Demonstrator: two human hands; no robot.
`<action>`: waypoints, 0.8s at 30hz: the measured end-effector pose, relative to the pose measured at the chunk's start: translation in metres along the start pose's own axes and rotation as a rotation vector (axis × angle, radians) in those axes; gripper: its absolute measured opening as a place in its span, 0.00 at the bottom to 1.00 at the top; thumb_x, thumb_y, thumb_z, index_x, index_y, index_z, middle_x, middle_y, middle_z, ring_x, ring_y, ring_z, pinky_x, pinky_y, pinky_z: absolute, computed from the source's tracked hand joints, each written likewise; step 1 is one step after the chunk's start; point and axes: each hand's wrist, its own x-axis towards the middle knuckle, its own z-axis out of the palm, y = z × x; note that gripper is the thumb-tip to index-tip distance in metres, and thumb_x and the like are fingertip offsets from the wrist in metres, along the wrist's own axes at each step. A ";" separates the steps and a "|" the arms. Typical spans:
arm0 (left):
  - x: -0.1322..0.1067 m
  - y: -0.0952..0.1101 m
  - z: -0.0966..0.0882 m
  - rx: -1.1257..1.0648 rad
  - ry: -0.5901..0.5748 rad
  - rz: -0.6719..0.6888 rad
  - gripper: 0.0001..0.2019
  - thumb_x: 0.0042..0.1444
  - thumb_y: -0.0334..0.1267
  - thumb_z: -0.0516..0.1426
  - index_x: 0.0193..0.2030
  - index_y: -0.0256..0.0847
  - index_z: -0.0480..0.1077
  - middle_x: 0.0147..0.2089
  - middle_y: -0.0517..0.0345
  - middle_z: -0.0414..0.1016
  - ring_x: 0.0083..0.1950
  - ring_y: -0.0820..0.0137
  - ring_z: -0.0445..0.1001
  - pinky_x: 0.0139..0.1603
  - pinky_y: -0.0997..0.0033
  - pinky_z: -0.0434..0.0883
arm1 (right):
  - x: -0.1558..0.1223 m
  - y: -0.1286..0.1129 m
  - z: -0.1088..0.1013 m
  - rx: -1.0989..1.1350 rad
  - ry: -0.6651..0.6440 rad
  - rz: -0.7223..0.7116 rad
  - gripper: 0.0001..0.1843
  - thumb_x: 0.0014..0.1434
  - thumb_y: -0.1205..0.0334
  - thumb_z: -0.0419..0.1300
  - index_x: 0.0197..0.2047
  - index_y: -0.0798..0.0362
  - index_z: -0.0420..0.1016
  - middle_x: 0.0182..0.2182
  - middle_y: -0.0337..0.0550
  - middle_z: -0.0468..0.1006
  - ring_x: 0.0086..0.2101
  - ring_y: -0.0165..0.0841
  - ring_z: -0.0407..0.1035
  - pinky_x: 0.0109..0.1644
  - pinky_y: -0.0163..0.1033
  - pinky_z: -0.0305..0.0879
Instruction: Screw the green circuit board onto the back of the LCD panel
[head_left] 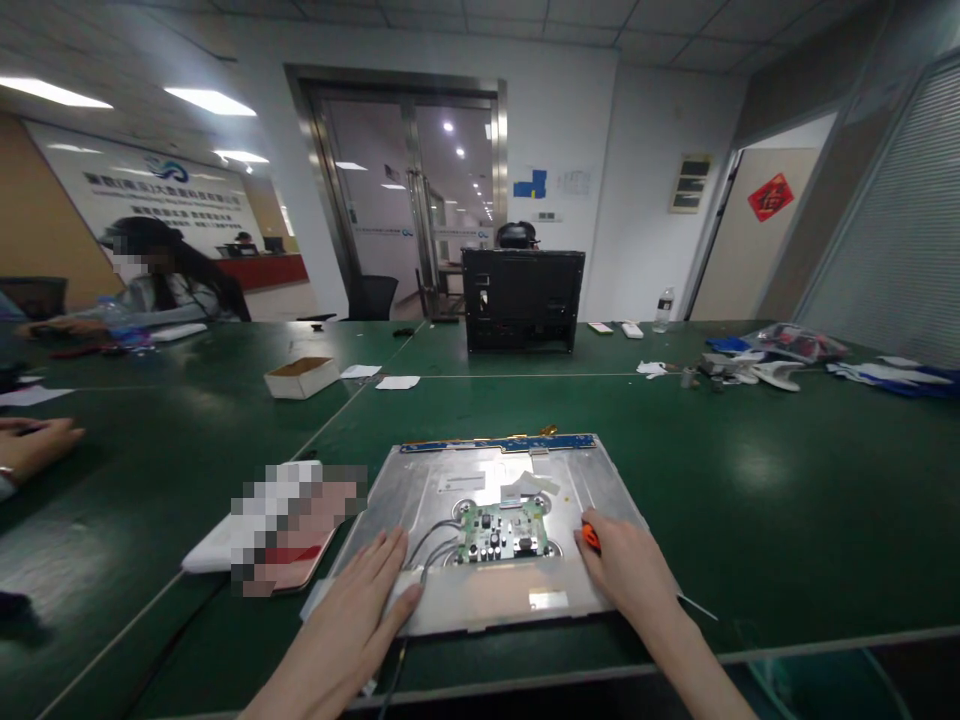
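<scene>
A bare metal display panel (487, 470) lies back side up on the green table (750, 480), with a small green circuit board (501, 530) and grey wires on it. My left hand (367, 600) rests flat on the panel's near left corner, fingers apart, over a white connector. My right hand (626, 570) sits at the panel's right edge, closed on a screwdriver with an orange handle (591, 537); its thin shaft sticks out behind the hand.
A blurred flat object (289, 530) lies left of the panel. A small cardboard box (301, 377) and paper slips sit farther back. A black monitor back (523, 298) stands mid-table. Gloves and bags lie at far right. Another person sits far left; a hand rests at the left edge.
</scene>
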 end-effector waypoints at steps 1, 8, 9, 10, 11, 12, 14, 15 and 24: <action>0.001 -0.002 0.004 -0.009 0.006 0.014 0.29 0.62 0.54 0.43 0.62 0.39 0.62 0.63 0.51 0.62 0.62 0.56 0.64 0.60 0.54 0.66 | 0.000 0.001 0.000 -0.011 -0.003 0.009 0.14 0.63 0.61 0.48 0.45 0.52 0.72 0.34 0.48 0.80 0.36 0.40 0.74 0.35 0.39 0.60; 0.013 0.010 0.022 -0.052 -0.035 0.104 0.28 0.63 0.53 0.45 0.66 0.42 0.56 0.65 0.52 0.59 0.65 0.58 0.60 0.62 0.56 0.63 | 0.000 0.023 -0.007 -0.108 0.058 0.110 0.13 0.62 0.63 0.49 0.37 0.53 0.74 0.32 0.50 0.80 0.34 0.41 0.74 0.32 0.39 0.58; 0.016 0.016 0.022 -0.056 -0.043 0.120 0.29 0.63 0.53 0.46 0.66 0.42 0.55 0.66 0.51 0.58 0.65 0.58 0.60 0.62 0.56 0.62 | 0.001 0.026 -0.010 -0.113 0.073 0.133 0.14 0.63 0.62 0.48 0.36 0.54 0.74 0.32 0.51 0.79 0.34 0.41 0.74 0.32 0.39 0.58; 0.018 0.023 0.022 -0.058 -0.056 0.138 0.29 0.62 0.54 0.46 0.67 0.42 0.54 0.66 0.51 0.57 0.65 0.58 0.59 0.63 0.56 0.62 | 0.003 0.028 -0.013 -0.111 0.089 0.158 0.15 0.63 0.59 0.48 0.35 0.54 0.74 0.32 0.51 0.79 0.33 0.41 0.74 0.32 0.39 0.57; 0.021 0.030 0.021 -0.057 -0.063 0.151 0.30 0.62 0.54 0.46 0.67 0.41 0.54 0.66 0.50 0.56 0.65 0.57 0.59 0.63 0.55 0.62 | 0.005 0.030 -0.016 -0.104 0.104 0.183 0.17 0.64 0.57 0.47 0.34 0.54 0.74 0.31 0.52 0.79 0.33 0.41 0.74 0.31 0.39 0.57; 0.024 0.038 0.021 -0.053 -0.074 0.161 0.31 0.62 0.55 0.46 0.67 0.40 0.53 0.67 0.49 0.55 0.65 0.56 0.58 0.63 0.55 0.62 | 0.007 0.031 -0.019 -0.093 0.118 0.205 0.20 0.65 0.54 0.46 0.34 0.54 0.74 0.31 0.52 0.79 0.33 0.41 0.74 0.31 0.39 0.57; 0.030 0.055 0.018 -0.045 -0.103 0.171 0.32 0.62 0.55 0.46 0.67 0.37 0.53 0.67 0.47 0.55 0.66 0.55 0.57 0.63 0.55 0.62 | 0.013 0.034 -0.021 -0.076 0.135 0.236 0.22 0.65 0.50 0.45 0.35 0.54 0.75 0.31 0.52 0.79 0.33 0.42 0.74 0.30 0.39 0.56; 0.033 0.064 0.016 -0.049 -0.121 0.177 0.32 0.62 0.56 0.45 0.67 0.37 0.53 0.67 0.46 0.54 0.66 0.55 0.56 0.63 0.55 0.61 | 0.016 0.036 -0.021 -0.071 0.136 0.246 0.22 0.65 0.49 0.45 0.36 0.54 0.75 0.31 0.52 0.79 0.33 0.42 0.74 0.30 0.38 0.56; 0.055 0.131 0.012 -0.132 -0.258 0.104 0.39 0.61 0.60 0.41 0.67 0.27 0.50 0.69 0.38 0.48 0.68 0.49 0.50 0.65 0.49 0.55 | 0.033 0.072 -0.005 -0.058 0.126 0.204 0.14 0.65 0.57 0.48 0.37 0.53 0.72 0.34 0.49 0.79 0.36 0.40 0.73 0.32 0.38 0.55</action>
